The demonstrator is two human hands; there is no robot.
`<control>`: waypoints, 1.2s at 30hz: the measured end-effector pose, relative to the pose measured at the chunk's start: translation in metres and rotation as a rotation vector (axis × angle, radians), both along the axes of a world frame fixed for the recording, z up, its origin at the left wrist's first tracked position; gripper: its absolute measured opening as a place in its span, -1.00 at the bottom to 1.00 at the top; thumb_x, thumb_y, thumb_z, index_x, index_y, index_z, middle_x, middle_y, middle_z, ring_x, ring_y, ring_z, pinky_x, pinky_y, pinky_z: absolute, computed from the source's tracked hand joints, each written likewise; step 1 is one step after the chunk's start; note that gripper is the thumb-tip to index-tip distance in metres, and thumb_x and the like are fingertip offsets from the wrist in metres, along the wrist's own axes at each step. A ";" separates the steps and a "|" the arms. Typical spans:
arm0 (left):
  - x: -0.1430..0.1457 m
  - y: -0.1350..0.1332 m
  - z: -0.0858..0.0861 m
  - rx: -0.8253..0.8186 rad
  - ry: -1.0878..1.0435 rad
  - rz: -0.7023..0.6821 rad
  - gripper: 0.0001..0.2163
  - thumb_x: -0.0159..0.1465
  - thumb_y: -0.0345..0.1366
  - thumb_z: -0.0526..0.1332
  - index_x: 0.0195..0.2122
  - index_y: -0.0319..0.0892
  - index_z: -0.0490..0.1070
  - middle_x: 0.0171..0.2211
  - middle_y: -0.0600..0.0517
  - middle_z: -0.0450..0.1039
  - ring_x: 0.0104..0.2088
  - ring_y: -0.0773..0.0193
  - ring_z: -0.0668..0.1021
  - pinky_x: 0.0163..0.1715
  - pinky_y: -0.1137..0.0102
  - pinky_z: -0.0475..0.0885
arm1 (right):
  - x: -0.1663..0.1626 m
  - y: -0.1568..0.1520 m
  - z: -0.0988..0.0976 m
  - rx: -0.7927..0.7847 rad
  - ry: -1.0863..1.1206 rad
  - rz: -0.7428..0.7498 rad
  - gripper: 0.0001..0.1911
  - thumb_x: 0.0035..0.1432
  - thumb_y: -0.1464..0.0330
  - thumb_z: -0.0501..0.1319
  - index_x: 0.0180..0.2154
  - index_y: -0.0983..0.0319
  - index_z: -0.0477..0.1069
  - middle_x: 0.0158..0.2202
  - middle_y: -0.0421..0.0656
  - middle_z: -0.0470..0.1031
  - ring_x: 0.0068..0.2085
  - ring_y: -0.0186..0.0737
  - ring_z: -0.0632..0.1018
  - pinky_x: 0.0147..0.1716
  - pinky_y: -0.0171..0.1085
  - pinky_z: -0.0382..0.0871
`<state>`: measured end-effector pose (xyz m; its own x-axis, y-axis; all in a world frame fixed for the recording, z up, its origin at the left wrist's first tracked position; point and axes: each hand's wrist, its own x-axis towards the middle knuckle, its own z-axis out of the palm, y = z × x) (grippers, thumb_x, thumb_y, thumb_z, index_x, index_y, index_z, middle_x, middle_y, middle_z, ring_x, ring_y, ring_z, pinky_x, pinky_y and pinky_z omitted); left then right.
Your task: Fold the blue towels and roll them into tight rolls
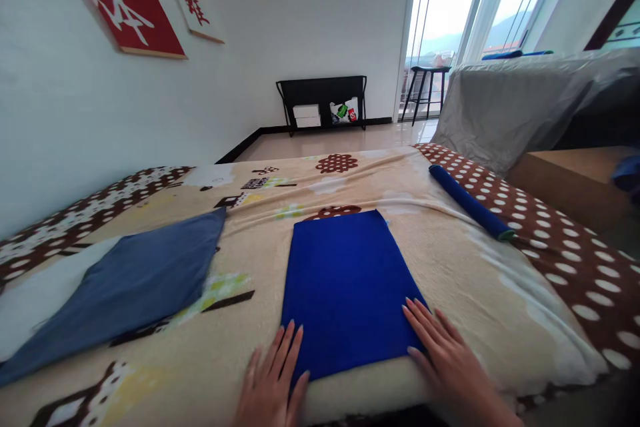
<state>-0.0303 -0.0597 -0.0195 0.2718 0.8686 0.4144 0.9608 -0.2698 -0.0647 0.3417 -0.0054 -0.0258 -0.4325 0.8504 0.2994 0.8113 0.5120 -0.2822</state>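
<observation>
A bright blue cloth (345,280) lies flat and folded into a rectangle on the blanket-covered bed (450,267), close to the near edge. My left hand (273,380) rests flat by the cloth's near left corner, fingers together and touching its edge. At the near right corner my right hand (443,347) lies flat, with its fingertips on the cloth. Neither hand grips anything.
A grey-blue cloth (130,280) lies spread to the left, over a white one (40,293). A rolled blue cloth (470,203) sits at the bed's right side. Beyond are a covered sofa (520,103), a black shelf (323,103) and a stool (430,90) by the window.
</observation>
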 end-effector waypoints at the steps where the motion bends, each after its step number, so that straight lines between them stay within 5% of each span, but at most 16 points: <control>1: -0.009 -0.004 0.004 0.003 -0.016 -0.020 -0.38 0.35 -0.19 0.04 0.41 0.11 -0.13 0.26 0.02 0.31 0.19 0.04 0.46 0.09 -0.05 0.40 | 0.008 0.001 0.004 -0.006 0.021 0.000 -0.42 0.36 0.15 0.05 0.36 0.03 0.07 0.32 -0.17 0.20 0.31 -0.06 0.29 0.28 0.08 0.19; 4: -0.009 0.025 0.034 -0.055 -0.154 -0.052 -0.52 0.36 -0.21 0.03 0.32 0.15 0.14 0.18 0.06 0.43 0.18 0.09 0.48 0.21 -0.05 0.28 | -0.002 0.031 0.033 -0.021 0.093 0.014 -0.61 0.38 0.19 0.03 0.14 0.05 0.42 0.20 -0.17 0.39 0.26 -0.10 0.36 0.28 0.03 0.20; 6: 0.010 0.076 0.062 -0.189 -0.271 -0.004 -0.57 0.37 -0.23 0.00 0.26 -0.01 0.29 0.23 -0.01 0.37 0.25 0.11 0.39 0.28 0.01 0.21 | -0.034 0.074 0.057 -0.049 0.100 0.055 -0.61 0.38 0.23 0.02 0.12 0.14 0.44 0.22 -0.11 0.37 0.28 -0.10 0.33 0.29 -0.01 0.18; 9: 0.052 0.172 0.087 -0.219 -0.288 0.002 -0.53 0.36 -0.34 0.01 0.31 -0.16 0.20 0.35 -0.09 0.17 0.33 0.18 0.26 0.31 0.20 0.18 | -0.100 0.149 0.079 -0.044 0.084 0.066 -0.60 0.36 0.30 0.08 0.18 0.22 0.35 0.28 -0.01 0.27 0.31 -0.09 0.28 0.28 -0.04 0.18; 12: 0.085 0.246 0.082 -0.208 -0.306 0.093 -0.55 0.38 -0.26 0.11 0.29 -0.17 0.20 0.36 -0.18 0.12 0.34 0.03 0.22 0.30 0.02 0.14 | -0.151 0.209 0.075 -0.023 0.078 0.022 -0.56 0.32 0.25 0.17 0.19 0.23 0.30 0.29 0.01 0.22 0.28 -0.02 0.29 0.25 0.11 0.17; 14: 0.091 0.272 0.066 -0.210 -0.309 0.141 -0.53 0.36 -0.15 0.17 0.26 -0.13 0.22 0.34 -0.16 0.13 0.31 -0.03 0.25 0.28 -0.10 0.14 | -0.164 0.233 0.063 -0.021 0.075 -0.007 -0.54 0.31 0.21 0.19 0.18 0.22 0.30 0.27 -0.01 0.24 0.24 0.00 0.33 0.21 0.14 0.21; 19: 0.050 0.280 0.034 -0.261 -0.274 0.199 -0.50 0.38 -0.04 0.09 0.29 -0.11 0.18 0.37 -0.13 0.11 0.34 -0.01 0.21 0.31 -0.11 0.03 | -0.125 0.264 0.032 -0.063 0.043 -0.021 -0.51 0.32 0.18 0.17 0.20 0.21 0.28 0.27 -0.01 0.23 0.24 0.00 0.32 0.22 0.15 0.19; 26: 0.011 0.281 0.026 -0.276 -0.224 0.383 -0.37 0.39 0.07 -0.17 0.38 -0.20 0.04 0.41 -0.21 -0.04 0.41 -0.04 0.03 0.32 -0.12 -0.07 | -0.068 0.288 0.016 -0.105 -0.010 -0.140 -0.40 0.35 0.06 0.08 0.29 0.20 0.17 0.36 0.00 0.09 0.35 0.03 0.15 0.31 0.19 -0.07; 32: 0.051 0.264 0.046 -0.225 -0.139 0.370 -0.44 0.40 -0.11 -0.10 0.35 -0.30 0.08 0.37 -0.29 0.06 0.39 -0.12 0.09 0.30 -0.24 -0.28 | -0.105 0.258 0.036 -0.024 -0.055 -0.182 -0.33 0.34 0.04 0.07 0.33 0.25 0.10 0.39 0.05 0.02 0.39 0.07 0.06 0.34 0.21 -0.26; 36: 0.089 0.236 0.044 -0.224 -0.079 0.176 -0.49 0.41 -0.21 -0.12 0.37 -0.17 0.06 0.40 -0.05 0.02 0.40 0.20 0.10 0.37 0.12 -0.09 | -0.138 0.214 0.034 0.014 -0.097 -0.060 -0.44 0.41 0.19 -0.07 0.34 0.27 0.12 0.39 -0.02 0.05 0.39 -0.14 0.08 0.37 -0.04 -0.16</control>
<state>0.0584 0.1761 0.0248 0.0837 0.9718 0.2204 0.9937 -0.0979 0.0542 0.2035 0.2085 0.0078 -0.4090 0.8717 0.2701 0.8636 0.4653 -0.1940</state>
